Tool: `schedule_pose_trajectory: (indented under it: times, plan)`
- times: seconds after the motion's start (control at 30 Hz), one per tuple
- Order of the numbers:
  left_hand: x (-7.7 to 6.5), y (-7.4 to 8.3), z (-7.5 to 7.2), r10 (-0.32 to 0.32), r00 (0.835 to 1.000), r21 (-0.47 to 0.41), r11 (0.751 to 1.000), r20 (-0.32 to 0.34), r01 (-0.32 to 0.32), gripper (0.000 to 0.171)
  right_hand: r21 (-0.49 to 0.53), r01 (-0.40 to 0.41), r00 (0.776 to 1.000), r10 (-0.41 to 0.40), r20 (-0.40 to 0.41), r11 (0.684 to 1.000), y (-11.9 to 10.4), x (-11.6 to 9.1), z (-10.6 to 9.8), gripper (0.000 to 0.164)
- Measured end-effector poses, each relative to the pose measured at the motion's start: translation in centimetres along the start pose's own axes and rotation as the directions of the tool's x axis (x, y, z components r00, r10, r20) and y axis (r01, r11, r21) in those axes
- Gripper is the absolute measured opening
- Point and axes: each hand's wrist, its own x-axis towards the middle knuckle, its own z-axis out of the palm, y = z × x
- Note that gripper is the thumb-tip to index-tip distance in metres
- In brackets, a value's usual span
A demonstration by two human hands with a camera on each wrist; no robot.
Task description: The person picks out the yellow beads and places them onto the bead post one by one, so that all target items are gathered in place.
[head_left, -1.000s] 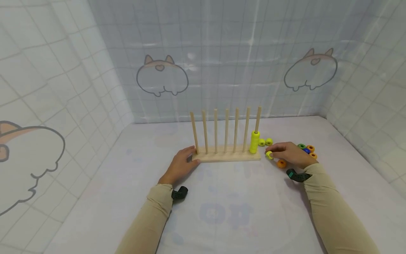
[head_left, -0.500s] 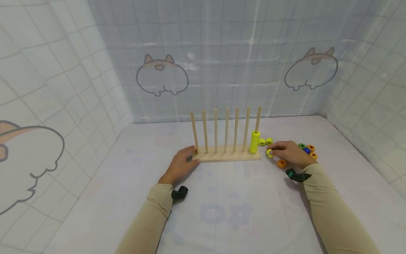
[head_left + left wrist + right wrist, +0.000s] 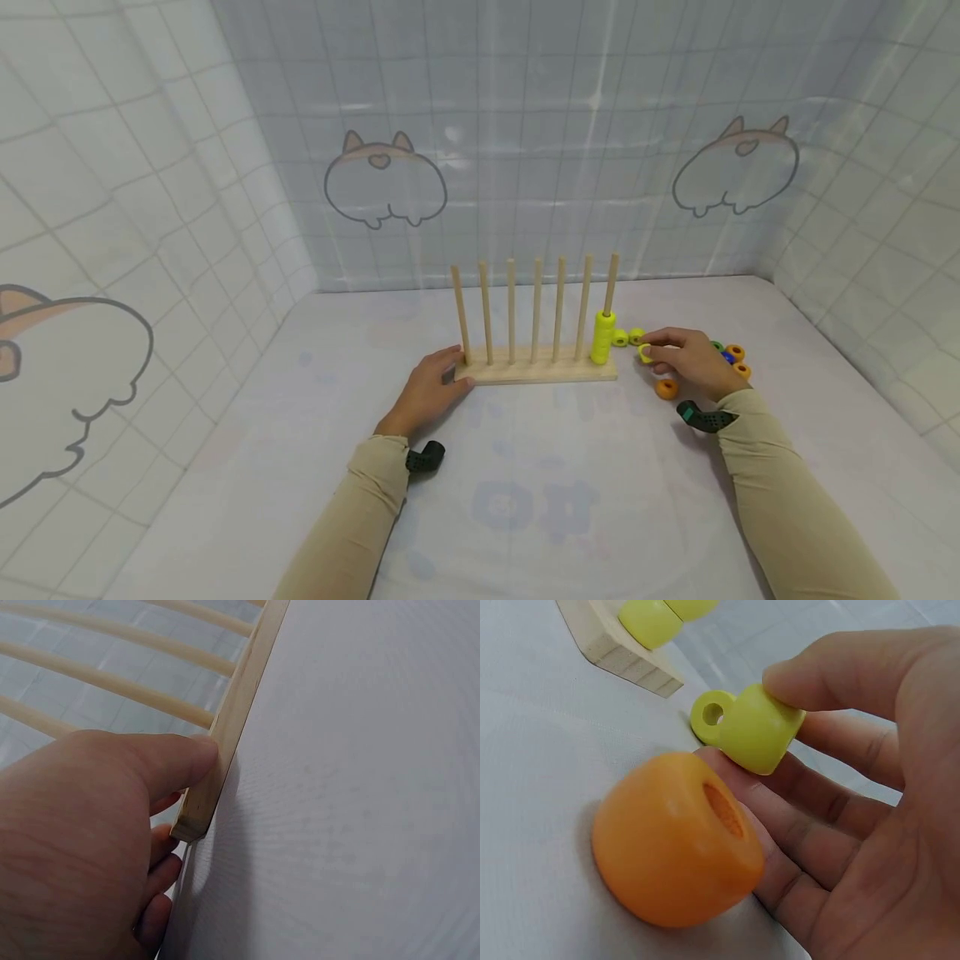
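Note:
My left hand point(image 3: 429, 390) grips the left end of a wooden peg stand point(image 3: 536, 372), its thumb on the front edge in the left wrist view. Upright pegs rise from the base; the rightmost carries a stack of yellow beads point(image 3: 603, 337), and the others are bare. To the right of the stand, my right hand point(image 3: 693, 360) pinches a yellow bead point(image 3: 757, 729) between thumb and fingers. Two more yellow beads point(image 3: 620, 337) lie just behind it, close to the stack. An orange bead point(image 3: 671, 844) sits on the cloth below the right hand.
Beyond the right hand lies a cluster of loose beads: orange beads point(image 3: 736, 353), a blue bead point(image 3: 727, 357) and a partly hidden green one. White cloth point(image 3: 495, 475) covers the table. Tile-patterned sheeting point(image 3: 525, 167) stands at the back and both sides.
My right hand has shifted slightly back and right with the pinched yellow bead, turning it a little. The left hand and the stand have stayed put.

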Motion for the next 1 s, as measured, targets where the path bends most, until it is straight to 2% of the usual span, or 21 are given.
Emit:
schedule_pose_trajectory:
  times: [0.23, 0.83, 1.0]
  plan:
    - [-0.03, 0.15, -0.08, -0.004, 1.0, -0.004, 1.0, 0.006, 0.004, 0.056, 0.035, -0.009, 1.0, 0.009, 0.001, 0.999, -0.28, -0.17, 0.03, 0.048]
    - [-0.14, 0.27, -0.03, -0.016, 1.0, -0.007, 1.0, 0.009, 0.016, 0.056, 0.045, -0.014, 1.0, 0.014, 0.006, 0.999, -0.19, -0.18, 0.14, 0.051]
    - [-0.12, 0.26, -0.11, -0.008, 1.0, 0.0, 1.0, 0.006, 0.008, 0.056, 0.065, 0.022, 1.0, -0.023, 0.0, 0.998, -0.32, -0.31, 0.05, 0.047]
